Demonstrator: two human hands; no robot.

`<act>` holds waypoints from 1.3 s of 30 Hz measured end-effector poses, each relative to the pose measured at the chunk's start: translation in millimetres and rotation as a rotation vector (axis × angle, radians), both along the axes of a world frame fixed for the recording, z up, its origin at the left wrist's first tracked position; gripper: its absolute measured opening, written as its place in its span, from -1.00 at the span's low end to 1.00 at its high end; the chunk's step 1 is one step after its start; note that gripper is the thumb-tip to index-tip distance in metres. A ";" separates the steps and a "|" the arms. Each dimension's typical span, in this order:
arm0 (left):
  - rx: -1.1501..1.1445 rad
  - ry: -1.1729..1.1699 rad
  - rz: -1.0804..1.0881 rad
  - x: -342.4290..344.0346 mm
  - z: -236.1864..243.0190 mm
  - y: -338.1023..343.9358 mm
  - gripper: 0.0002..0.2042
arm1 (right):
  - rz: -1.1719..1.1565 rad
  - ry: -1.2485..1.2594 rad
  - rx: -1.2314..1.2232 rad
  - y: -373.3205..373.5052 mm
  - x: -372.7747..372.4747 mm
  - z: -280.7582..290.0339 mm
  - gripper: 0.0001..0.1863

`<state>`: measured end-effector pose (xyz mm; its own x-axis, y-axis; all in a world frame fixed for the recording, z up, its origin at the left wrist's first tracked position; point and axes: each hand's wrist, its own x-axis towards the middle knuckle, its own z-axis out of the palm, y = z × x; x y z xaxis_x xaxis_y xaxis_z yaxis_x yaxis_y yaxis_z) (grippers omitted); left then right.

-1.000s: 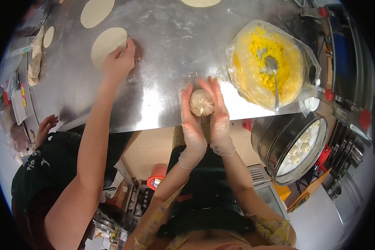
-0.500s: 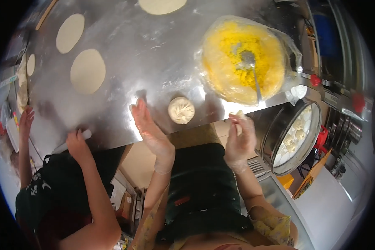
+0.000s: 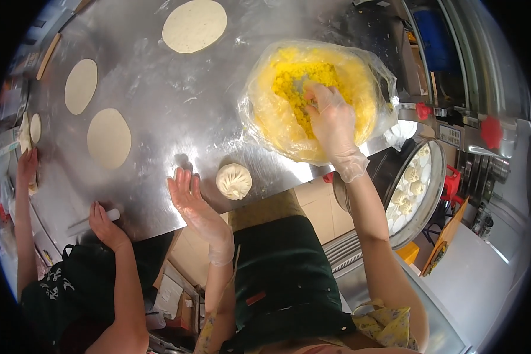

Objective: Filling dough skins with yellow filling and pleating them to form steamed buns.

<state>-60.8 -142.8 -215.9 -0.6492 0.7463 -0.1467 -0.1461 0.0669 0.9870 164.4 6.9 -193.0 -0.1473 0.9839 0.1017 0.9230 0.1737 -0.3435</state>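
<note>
Right hand (image 3: 330, 118) is in the bag-lined bowl (image 3: 265, 127) of yellow filling (image 3: 321, 85) near worktop's right edge, fingers on a spoon; grip can't tell. Left hand (image 3: 196, 200) open flat w/ nothing in it, just beside the bun (image 3: 233, 180) at front edge. Steamer (image 3: 433, 200) off the right edge holds buns.

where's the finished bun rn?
Head view: the pleated bun sits on the steel table near its front edge, just right of the open left hand, below the yellow filling bowl.

A single head-worn fisheye view looks steeply down from above the person onto the steel counter (image 3: 159, 106), close enough that both forearms rise from the lower edge. The counter fills the upper half, its edges bowing toward the rim; below it show the apron and floor, with a co-worker left of the counter.
</note>
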 end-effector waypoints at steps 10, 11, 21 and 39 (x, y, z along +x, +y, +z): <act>0.006 -0.021 -0.013 -1.9 4.1 1.2 -0.24 | 0.104 -0.218 0.106 2.0 -3.0 -10.0 -0.69; 0.018 -0.027 -0.019 -2.9 3.7 0.1 -0.25 | 0.086 -0.241 0.097 1.5 -1.7 -14.7 -0.70; -0.027 0.591 -0.328 -10.2 16.7 -15.8 -0.15 | 0.002 0.679 -0.114 -60.1 -46.6 55.6 -0.76; 0.040 0.676 -0.346 -7.2 7.2 -11.4 -0.67 | 0.270 0.661 -0.101 -121.3 -96.9 16.9 -0.64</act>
<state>-67.9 -154.2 -208.7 -0.3163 0.9201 0.2311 0.5140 -0.0385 0.8569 67.5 -114.5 -176.1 -0.3255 0.9313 0.1637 0.4459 0.3039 -0.8419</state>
